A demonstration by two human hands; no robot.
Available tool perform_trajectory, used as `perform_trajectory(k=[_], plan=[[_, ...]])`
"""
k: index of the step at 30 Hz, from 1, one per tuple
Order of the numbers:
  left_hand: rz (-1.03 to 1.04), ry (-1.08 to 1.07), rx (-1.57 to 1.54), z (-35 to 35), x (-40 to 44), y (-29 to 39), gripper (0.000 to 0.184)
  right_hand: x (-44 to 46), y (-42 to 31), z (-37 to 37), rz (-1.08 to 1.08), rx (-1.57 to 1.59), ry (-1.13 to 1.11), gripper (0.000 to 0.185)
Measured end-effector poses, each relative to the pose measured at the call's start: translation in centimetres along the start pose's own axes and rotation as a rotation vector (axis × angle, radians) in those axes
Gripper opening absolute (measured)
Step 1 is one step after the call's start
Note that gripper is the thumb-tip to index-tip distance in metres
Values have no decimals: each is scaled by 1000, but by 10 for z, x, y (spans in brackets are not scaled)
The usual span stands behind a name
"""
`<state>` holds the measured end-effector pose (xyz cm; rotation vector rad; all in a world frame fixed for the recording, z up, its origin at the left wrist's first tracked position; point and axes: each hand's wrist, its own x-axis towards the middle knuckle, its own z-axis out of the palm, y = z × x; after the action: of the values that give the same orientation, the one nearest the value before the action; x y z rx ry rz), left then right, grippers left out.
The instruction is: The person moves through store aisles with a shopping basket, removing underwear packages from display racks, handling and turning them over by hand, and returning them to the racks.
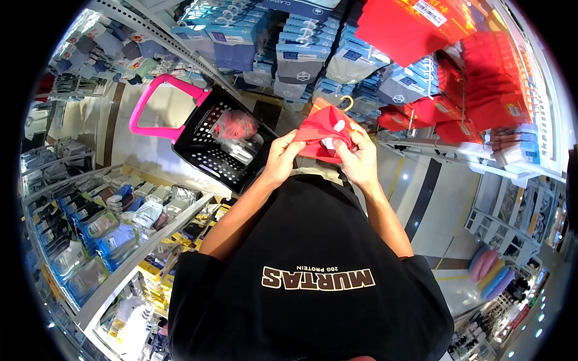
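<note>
I'm in a shop aisle with a pale tile floor, cut by dark strips and thin yellow lines. There's a white-edged display bin on my left, white shelving off to my right. Pretty bright too, glare spot on the tiles and everything.

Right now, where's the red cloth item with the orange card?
In the head view, the red cloth item is just above centre, held by the left hand and right hand, right of the black plastic basket with the pink handle.
</note>
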<state>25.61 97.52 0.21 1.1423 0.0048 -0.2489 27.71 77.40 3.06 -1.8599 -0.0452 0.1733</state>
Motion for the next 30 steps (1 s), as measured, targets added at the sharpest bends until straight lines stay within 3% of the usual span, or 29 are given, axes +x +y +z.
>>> perform_trajectory(k=[5,9,11,15,17,20,21,23,29,30], plan=[[-22,54,-20,3,0,-2,29,-5,-3,1,-47,25,18,27],[-38,181,154,-5,4,-20,22,1,-25,-18,-104,162,83,24],[-233,251,172,-7,5,-27,22,9,-31,-32,-229,205,224,17],[-252,220,256,-13,5,-38,27,36,-62,-81,-283,29,414,15],[-264,205,315,-14,8,-36,29,55,-81,-101,-507,39,452,14],[-196,220,293,-13,14,-27,31,73,-126,-121,-655,18,478,14],[-180,222,279,-17,17,-28,31,75,-142,-127,-566,8,440,15],[-164,202,239,-23,22,-28,32,96,-160,-130,-782,-29,414,14],[-39,237,393,-15,37,16,32,138,-151,-129,-657,-37,265,11],[69,214,409,-23,42,14,30,138,-148,-125,-647,-19,283,12]])
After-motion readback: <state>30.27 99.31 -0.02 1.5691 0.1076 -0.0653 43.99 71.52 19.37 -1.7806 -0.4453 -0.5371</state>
